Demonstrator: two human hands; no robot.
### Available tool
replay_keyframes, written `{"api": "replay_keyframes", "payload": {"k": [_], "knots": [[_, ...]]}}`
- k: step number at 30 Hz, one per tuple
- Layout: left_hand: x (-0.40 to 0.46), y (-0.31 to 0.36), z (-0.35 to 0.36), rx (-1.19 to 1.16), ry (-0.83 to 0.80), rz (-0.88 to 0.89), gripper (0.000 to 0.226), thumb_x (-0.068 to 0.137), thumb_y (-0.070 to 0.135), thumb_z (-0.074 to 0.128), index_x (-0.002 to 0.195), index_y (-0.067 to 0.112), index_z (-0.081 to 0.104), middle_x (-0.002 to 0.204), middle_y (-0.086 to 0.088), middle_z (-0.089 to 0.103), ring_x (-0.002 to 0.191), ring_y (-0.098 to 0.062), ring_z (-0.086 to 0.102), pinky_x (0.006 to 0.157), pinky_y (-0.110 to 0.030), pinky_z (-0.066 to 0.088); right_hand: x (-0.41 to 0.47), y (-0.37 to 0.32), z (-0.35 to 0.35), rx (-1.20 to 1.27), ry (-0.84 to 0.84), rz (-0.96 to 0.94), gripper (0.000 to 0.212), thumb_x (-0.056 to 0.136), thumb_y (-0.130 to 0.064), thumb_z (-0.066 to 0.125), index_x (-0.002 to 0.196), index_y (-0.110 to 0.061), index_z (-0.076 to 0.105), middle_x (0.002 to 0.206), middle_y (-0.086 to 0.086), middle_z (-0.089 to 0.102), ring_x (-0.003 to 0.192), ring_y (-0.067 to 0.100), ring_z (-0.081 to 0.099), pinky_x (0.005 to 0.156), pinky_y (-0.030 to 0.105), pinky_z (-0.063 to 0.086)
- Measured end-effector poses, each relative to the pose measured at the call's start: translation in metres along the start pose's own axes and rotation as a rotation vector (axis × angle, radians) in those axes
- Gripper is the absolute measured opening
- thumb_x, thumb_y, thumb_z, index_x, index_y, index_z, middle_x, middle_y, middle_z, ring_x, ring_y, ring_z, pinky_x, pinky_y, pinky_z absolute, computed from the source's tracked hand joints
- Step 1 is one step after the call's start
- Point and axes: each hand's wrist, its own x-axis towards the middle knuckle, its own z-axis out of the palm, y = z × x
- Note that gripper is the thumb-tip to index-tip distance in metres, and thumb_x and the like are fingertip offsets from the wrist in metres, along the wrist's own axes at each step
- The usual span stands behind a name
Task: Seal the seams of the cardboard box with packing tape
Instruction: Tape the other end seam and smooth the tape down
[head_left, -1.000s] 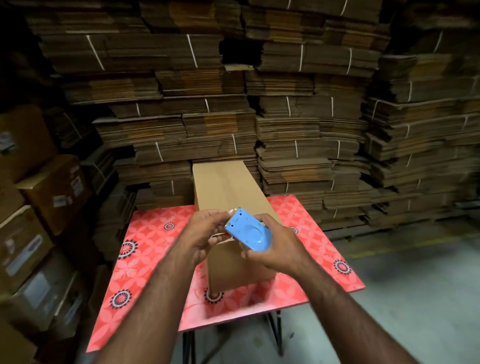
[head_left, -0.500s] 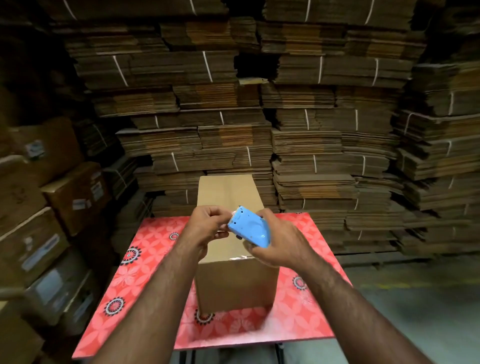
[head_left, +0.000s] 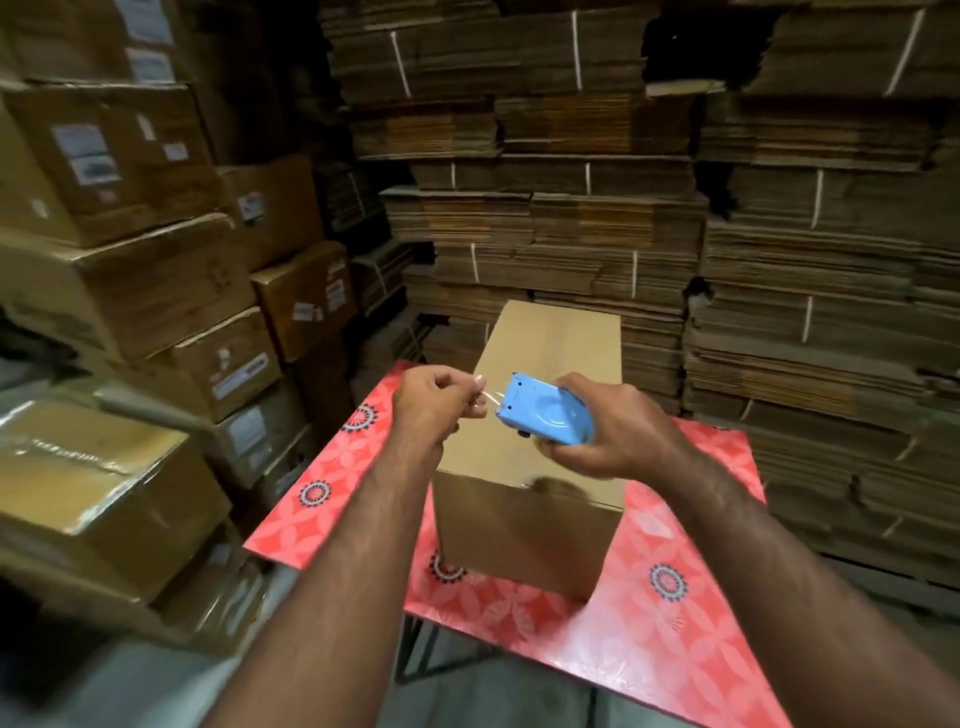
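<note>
Stacks of flattened cardboard (head_left: 571, 218) bound with white straps fill the back wall, and sealed labelled cartons (head_left: 130, 249) pile up on the left side. Before them stands a table (head_left: 685, 613) covered in a red cloth with round dark motifs. On it rests the cardboard box (head_left: 535, 467), long and upright on its base, its far end reaching toward the stacks and its near face turned to the person. Both hands hover just above the box's top. The right hand (head_left: 618, 431) wraps its fingers around a blue tape dispenser (head_left: 545, 410), its grip closed around the body from behind and below, the toothed end pointing left. The left hand (head_left: 434, 402) is curled, its grip pinching the free end of the clear packing tape (head_left: 491, 399) between thumb and fingertips, just beside the dispenser's mouth. A short, shiny span of tape stretches between the two hands, over the left part of the box's top.
</note>
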Motion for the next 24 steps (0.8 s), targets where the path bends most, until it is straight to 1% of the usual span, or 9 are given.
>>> {"api": "replay_keyframes", "payload": {"k": [3, 4, 6, 9, 13, 15, 17, 21, 24], "knots": [[0.009, -0.011, -0.007, 0.046, 0.063, -0.003, 0.016, 0.084, 0.013, 0.076, 0.070, 0.008, 0.073, 0.067, -0.010, 0.074, 0.058, -0.016, 0.070, 0.054, -0.027, 0.049, 0.008, -0.007, 0.006, -0.012, -0.031, -0.059, 0.074, 0.072, -0.059, 0.072, 0.136, -0.043, 0.039, 0.102, -0.003, 0.070, 0.085, 0.027, 0.066, 0.071, 0.036, 0.055], [0.011, -0.017, -0.011, 0.043, 0.064, -0.002, 0.019, 0.083, 0.012, 0.077, 0.065, 0.008, 0.072, 0.063, -0.009, 0.072, 0.057, -0.017, 0.068, 0.059, -0.033, 0.056, 0.009, -0.007, 0.008, -0.022, -0.039, -0.079, 0.072, 0.072, -0.058, 0.071, 0.136, -0.043, 0.041, 0.108, -0.007, 0.070, 0.090, 0.025, 0.066, 0.072, 0.035, 0.054], [0.015, -0.031, -0.016, 0.068, 0.059, -0.039, 0.027, 0.082, 0.012, 0.078, 0.057, 0.008, 0.070, 0.060, -0.008, 0.070, 0.056, -0.020, 0.066, 0.072, -0.044, 0.061, 0.009, -0.005, 0.012, -0.058, -0.049, -0.102, 0.071, 0.073, -0.056, 0.070, 0.139, -0.044, 0.045, 0.113, -0.012, 0.069, 0.098, 0.021, 0.065, 0.075, 0.034, 0.054], [0.020, -0.050, -0.022, 0.110, 0.062, -0.086, 0.031, 0.082, 0.012, 0.078, 0.053, 0.010, 0.068, 0.060, -0.009, 0.071, 0.056, -0.023, 0.065, 0.075, -0.053, 0.061, 0.007, -0.005, 0.022, -0.102, -0.135, -0.090, 0.075, 0.074, -0.057, 0.067, 0.144, -0.044, 0.044, 0.111, -0.008, 0.070, 0.098, 0.021, 0.064, 0.077, 0.035, 0.055], [0.030, -0.066, -0.032, 0.141, 0.066, -0.115, 0.030, 0.082, 0.011, 0.079, 0.054, 0.009, 0.068, 0.056, -0.005, 0.070, 0.062, -0.025, 0.063, 0.070, -0.046, 0.060, 0.014, -0.009, 0.027, -0.131, -0.232, -0.080, 0.076, 0.076, -0.060, 0.065, 0.146, -0.044, 0.041, 0.112, -0.004, 0.069, 0.098, 0.022, 0.062, 0.078, 0.034, 0.053], [0.030, -0.075, -0.038, 0.153, 0.063, -0.132, 0.030, 0.082, 0.012, 0.079, 0.054, 0.010, 0.069, 0.059, -0.006, 0.072, 0.064, -0.026, 0.063, 0.069, -0.045, 0.058, 0.016, -0.015, 0.028, -0.185, -0.278, -0.082, 0.075, 0.078, -0.061, 0.064, 0.147, -0.045, 0.040, 0.114, -0.005, 0.067, 0.101, 0.022, 0.061, 0.073, 0.032, 0.047], [0.030, -0.082, -0.041, 0.200, 0.067, -0.140, 0.027, 0.079, 0.021, 0.079, 0.056, 0.011, 0.071, 0.062, -0.003, 0.073, 0.063, -0.021, 0.062, 0.069, -0.045, 0.058, 0.020, -0.023, 0.029, -0.248, -0.314, -0.077, 0.074, 0.079, -0.061, 0.064, 0.147, -0.045, 0.039, 0.116, -0.004, 0.066, 0.103, 0.022, 0.060, 0.071, 0.032, 0.041], [0.032, -0.090, -0.048, 0.324, 0.094, -0.159, 0.022, 0.073, 0.038, 0.075, 0.059, 0.020, 0.074, 0.060, 0.007, 0.072, 0.054, -0.018, 0.054, 0.060, -0.034, 0.053, 0.035, -0.040, 0.036, -0.339, -0.354, -0.076, 0.069, 0.076, -0.064, 0.062, 0.140, -0.045, 0.045, 0.112, -0.003, 0.066, 0.101, 0.025, 0.062, 0.072, 0.035, 0.045], [0.038, -0.101, -0.054, 0.343, 0.062, -0.169, 0.020, 0.063, 0.043, 0.071, 0.059, 0.023, 0.075, 0.062, -0.001, 0.072, 0.052, -0.022, 0.050, 0.057, -0.040, 0.054, 0.043, -0.048, 0.041, -0.349, -0.413, -0.041, 0.070, 0.073, -0.064, 0.066, 0.139, -0.048, 0.047, 0.114, -0.004, 0.065, 0.104, 0.024, 0.062, 0.071, 0.034, 0.044]]}}
